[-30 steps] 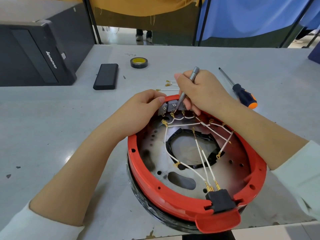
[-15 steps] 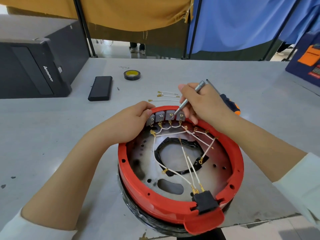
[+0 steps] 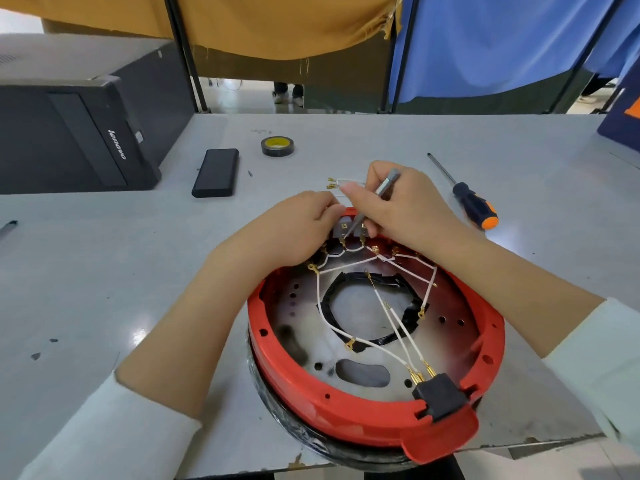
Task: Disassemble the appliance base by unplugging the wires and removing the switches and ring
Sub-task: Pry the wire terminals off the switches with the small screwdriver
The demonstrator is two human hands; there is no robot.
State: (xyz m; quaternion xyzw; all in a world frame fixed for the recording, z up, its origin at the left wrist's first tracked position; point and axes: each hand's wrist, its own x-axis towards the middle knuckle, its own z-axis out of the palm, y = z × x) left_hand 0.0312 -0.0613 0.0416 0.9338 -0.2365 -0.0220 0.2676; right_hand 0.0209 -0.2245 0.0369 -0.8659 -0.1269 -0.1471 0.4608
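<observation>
Since half a second earlier, your left hand (image 3: pixel 298 233) had slid further over the far rim of the red appliance base (image 3: pixel 346 407), its curled fingers now covering most of the grey switches (image 3: pixel 344 228) and gripping them. Your right hand (image 3: pixel 405 213) still pinched the thin metal tool (image 3: pixel 379 199), its tip down between the switches. White wires (image 3: pixel 398 327) stayed plugged, running across the metal plate to the black connector (image 3: pixel 440 396) at the near rim. That base sat at the near edge of the grey table (image 3: pixel 104 271), the orange-handled screwdriver (image 3: pixel 474 206) to its right.
</observation>
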